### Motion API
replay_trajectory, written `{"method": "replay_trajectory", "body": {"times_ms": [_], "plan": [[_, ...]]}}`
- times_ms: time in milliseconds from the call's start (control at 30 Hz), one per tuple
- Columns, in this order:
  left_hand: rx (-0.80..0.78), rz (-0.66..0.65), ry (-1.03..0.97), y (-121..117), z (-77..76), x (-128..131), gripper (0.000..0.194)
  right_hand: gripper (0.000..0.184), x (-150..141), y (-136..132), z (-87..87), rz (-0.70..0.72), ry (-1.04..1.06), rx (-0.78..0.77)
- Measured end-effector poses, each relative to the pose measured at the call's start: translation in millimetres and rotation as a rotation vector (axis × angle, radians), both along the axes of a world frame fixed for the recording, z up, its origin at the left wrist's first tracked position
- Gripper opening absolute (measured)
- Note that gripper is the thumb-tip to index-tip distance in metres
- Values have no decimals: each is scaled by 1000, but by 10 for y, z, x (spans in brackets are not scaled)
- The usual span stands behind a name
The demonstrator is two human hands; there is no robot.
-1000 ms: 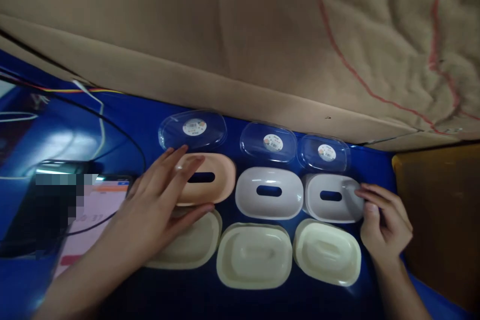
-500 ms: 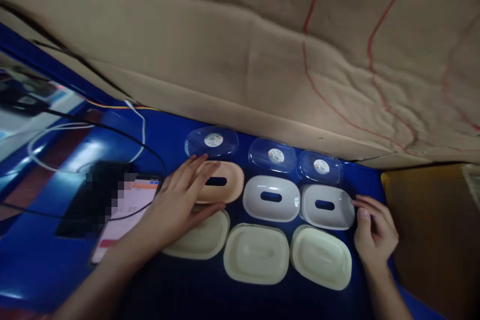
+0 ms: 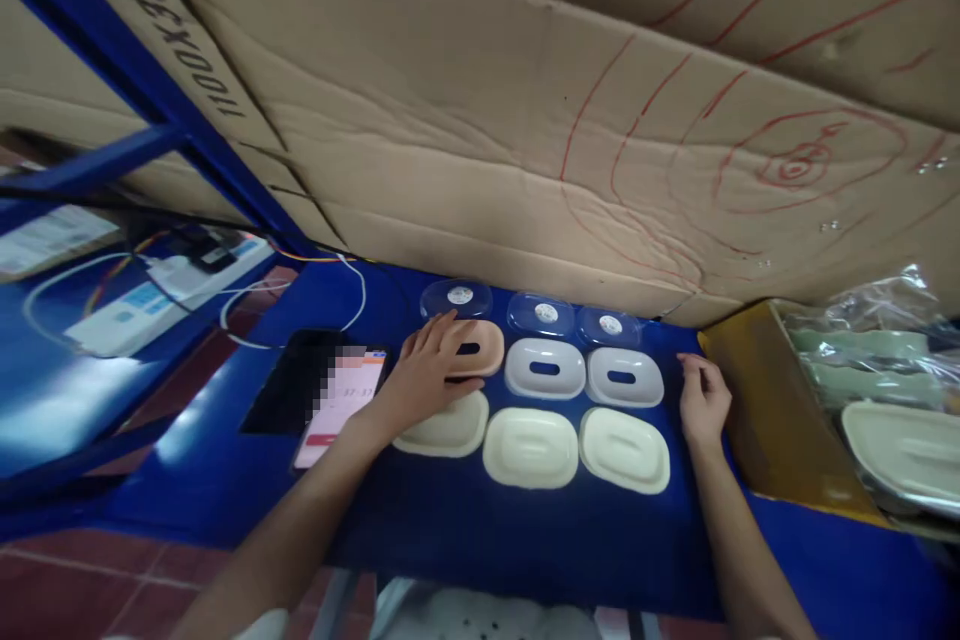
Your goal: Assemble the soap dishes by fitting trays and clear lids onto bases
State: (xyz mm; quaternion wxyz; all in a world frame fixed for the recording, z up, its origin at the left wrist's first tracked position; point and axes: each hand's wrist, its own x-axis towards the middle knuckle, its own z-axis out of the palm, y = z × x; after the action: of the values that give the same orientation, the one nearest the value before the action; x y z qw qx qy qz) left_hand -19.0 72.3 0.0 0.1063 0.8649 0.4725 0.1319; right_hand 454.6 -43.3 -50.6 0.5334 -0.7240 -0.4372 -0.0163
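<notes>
My left hand point(image 3: 429, 370) lies with spread fingers over the left part of a peach slotted dish point(image 3: 487, 348); its thumb is along the near edge. Two white slotted dishes point(image 3: 544, 350) point(image 3: 626, 390) continue that row to the right. My right hand point(image 3: 705, 403) is just right of the end white dish, apart from it, fingers loosely bent and holding nothing. Nearer me are three cream oval dishes point(image 3: 531, 460) point(image 3: 625, 450) point(image 3: 442, 430), the left one partly under my left hand. Behind stand three clear lids point(image 3: 455, 298) point(image 3: 525, 315) point(image 3: 592, 325) with round labels.
A phone point(image 3: 341, 405) with a lit screen lies left on the blue table point(image 3: 202, 465), over a black flat item point(image 3: 281, 390). Cables and a power strip point(image 3: 161, 305) are farther left. Cardboard point(image 3: 450, 150) walls the back. An open box point(image 3: 739, 410) holds green dishes and plastic wrap on the right.
The view has drawn back and shifted, now showing the box contents at right. My right hand has moved slightly away from the white dish. My left hand stays on the peach dish.
</notes>
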Motion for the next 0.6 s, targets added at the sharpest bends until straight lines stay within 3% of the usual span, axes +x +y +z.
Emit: {"method": "replay_trajectory", "body": {"times_ms": [233, 600], "plan": [[10, -42, 1, -111, 75, 108, 68, 47, 101, 33, -84, -22, 40, -5], [51, 18, -71, -212, 144, 264, 73, 49, 54, 42, -65, 4, 89, 55]]}}
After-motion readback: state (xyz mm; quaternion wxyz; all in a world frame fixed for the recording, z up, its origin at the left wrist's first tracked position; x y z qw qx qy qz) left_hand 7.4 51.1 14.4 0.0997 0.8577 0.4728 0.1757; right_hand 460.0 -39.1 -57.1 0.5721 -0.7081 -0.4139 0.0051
